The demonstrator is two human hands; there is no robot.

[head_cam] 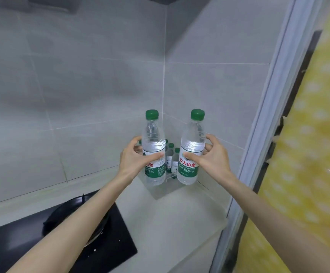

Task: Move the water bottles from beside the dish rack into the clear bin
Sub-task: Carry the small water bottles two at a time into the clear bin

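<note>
My left hand (133, 157) grips one clear water bottle (153, 142) with a green cap and green label, held upright. A second, matching bottle (191, 142) stands upright in the grip of my right hand (214, 156). Both bottles hang side by side over the clear bin (160, 193), which sits in the corner of the counter against the tiled walls. Several more green-capped bottles (171, 158) stand inside the bin, partly hidden behind the two held ones.
A black gas hob (109, 233) with a burner lies on the counter at lower left, under my left forearm. A pale counter strip (170, 223) runs in front of the bin. On the right are a white door frame (258, 134) and yellow dotted fabric (308, 154).
</note>
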